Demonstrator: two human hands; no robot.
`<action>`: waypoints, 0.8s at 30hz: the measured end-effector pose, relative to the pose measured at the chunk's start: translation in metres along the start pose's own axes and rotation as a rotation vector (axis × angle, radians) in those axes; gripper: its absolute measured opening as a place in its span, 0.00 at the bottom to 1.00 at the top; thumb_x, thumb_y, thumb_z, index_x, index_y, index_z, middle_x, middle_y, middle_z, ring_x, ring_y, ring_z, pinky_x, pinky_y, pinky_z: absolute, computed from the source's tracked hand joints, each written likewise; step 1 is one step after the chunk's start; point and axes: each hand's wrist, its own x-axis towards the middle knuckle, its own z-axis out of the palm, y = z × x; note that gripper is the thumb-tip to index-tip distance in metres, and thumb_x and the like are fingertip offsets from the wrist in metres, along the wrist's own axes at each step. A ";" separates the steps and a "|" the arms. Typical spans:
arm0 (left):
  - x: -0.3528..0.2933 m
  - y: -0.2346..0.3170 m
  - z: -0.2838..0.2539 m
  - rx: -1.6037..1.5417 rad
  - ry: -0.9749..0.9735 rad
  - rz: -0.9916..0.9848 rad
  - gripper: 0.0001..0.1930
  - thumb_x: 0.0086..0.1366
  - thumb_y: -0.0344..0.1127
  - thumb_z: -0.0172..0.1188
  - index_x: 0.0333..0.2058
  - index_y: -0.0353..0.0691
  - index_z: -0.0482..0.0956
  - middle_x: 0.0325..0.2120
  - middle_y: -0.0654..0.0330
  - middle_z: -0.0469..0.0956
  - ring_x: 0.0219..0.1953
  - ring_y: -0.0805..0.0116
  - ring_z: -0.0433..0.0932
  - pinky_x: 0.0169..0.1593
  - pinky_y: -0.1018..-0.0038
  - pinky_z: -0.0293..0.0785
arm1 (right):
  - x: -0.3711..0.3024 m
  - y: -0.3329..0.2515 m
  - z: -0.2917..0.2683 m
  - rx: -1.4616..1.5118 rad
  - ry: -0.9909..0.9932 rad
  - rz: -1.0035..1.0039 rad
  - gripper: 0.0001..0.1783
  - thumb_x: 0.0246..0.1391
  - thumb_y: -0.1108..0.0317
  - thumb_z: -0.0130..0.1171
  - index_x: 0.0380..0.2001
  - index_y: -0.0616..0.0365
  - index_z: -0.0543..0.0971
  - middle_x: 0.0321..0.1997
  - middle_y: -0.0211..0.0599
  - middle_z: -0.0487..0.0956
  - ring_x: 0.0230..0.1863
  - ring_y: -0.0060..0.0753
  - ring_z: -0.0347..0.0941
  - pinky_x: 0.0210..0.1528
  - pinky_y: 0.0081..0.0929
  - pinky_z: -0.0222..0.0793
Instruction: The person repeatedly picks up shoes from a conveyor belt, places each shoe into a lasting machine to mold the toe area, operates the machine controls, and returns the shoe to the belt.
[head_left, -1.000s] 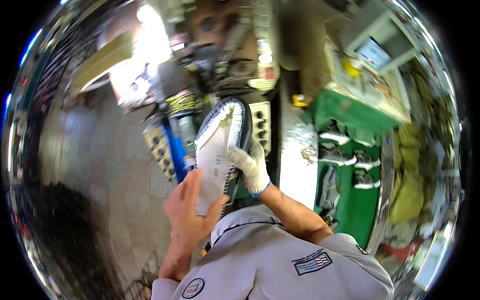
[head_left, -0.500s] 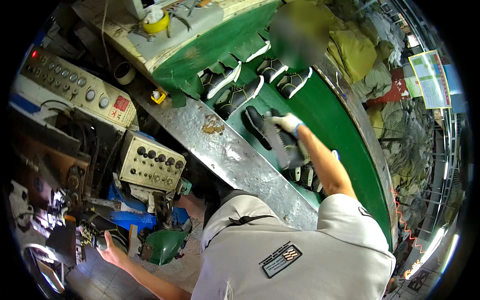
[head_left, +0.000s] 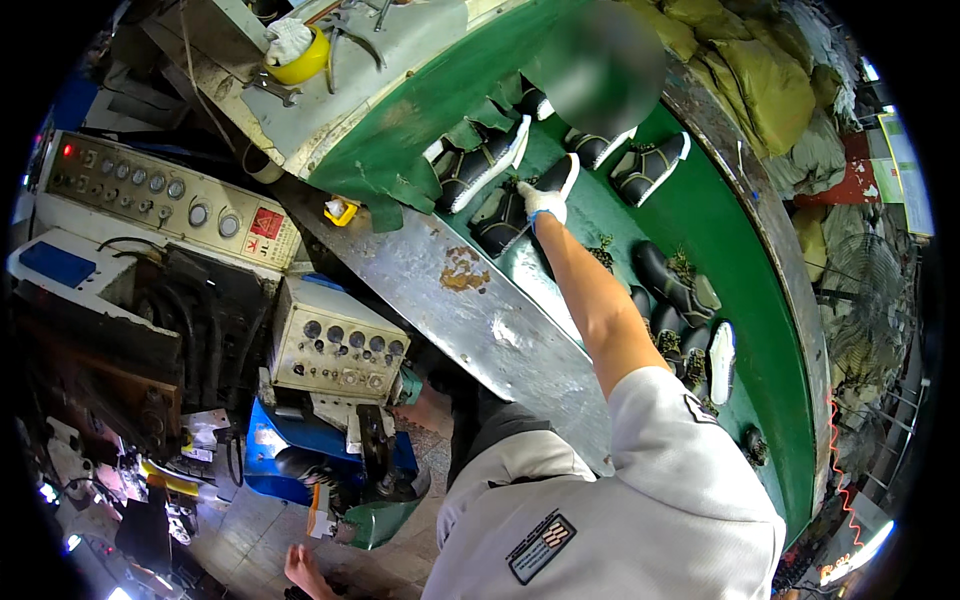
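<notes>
My right hand (head_left: 546, 203), in a white glove, is closed on a black shoe (head_left: 498, 222) with a white sole. This shoe stands among similar white-soled shoes on the green bench surface. Close by are a black shoe (head_left: 480, 170) to its left and another (head_left: 645, 172) to its right. Several black shoes with laces, among them a dark shoe (head_left: 672, 283), lie nearer my right arm. My bare left hand (head_left: 305, 572) is low at the picture's bottom edge with its fingers curled. Something dark shows beneath it, too cut off to make out.
A metal ledge (head_left: 470, 290) borders the bench. Left of it stand a control box with knobs (head_left: 340, 345) and a longer gauge panel (head_left: 170, 195). A blue machine part (head_left: 270, 455) holds a dark shoe. Pliers (head_left: 352, 45) and a yellow bowl (head_left: 302, 62) sit at the top.
My right hand has let go of the dark shoe it held, moved farther away and taken hold of a white-soled one. My left hand has moved from the machine toward the bottom edge.
</notes>
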 end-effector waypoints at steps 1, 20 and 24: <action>-0.012 -0.012 -0.008 -0.025 0.058 -0.054 0.14 0.64 0.39 0.64 0.38 0.30 0.80 0.32 0.54 0.79 0.31 0.62 0.78 0.33 0.68 0.74 | 0.008 0.001 0.007 0.167 0.025 0.065 0.39 0.40 0.42 0.73 0.45 0.67 0.83 0.47 0.53 0.84 0.50 0.48 0.82 0.54 0.37 0.75; 0.011 0.232 0.110 -0.746 -0.421 0.341 0.25 0.72 0.42 0.57 0.58 0.26 0.72 0.48 0.47 0.82 0.48 0.56 0.83 0.51 0.67 0.79 | -0.388 -0.007 -0.046 0.906 -1.425 0.293 0.29 0.66 0.50 0.53 0.59 0.63 0.73 0.52 0.47 0.81 0.48 0.42 0.79 0.55 0.38 0.78; 0.041 0.234 0.091 -0.951 -0.556 0.156 0.20 0.71 0.40 0.60 0.52 0.29 0.77 0.37 0.55 0.83 0.36 0.65 0.83 0.43 0.69 0.82 | -0.483 -0.012 -0.018 0.604 -1.696 0.471 0.27 0.66 0.48 0.54 0.56 0.59 0.76 0.46 0.44 0.83 0.39 0.40 0.82 0.48 0.38 0.81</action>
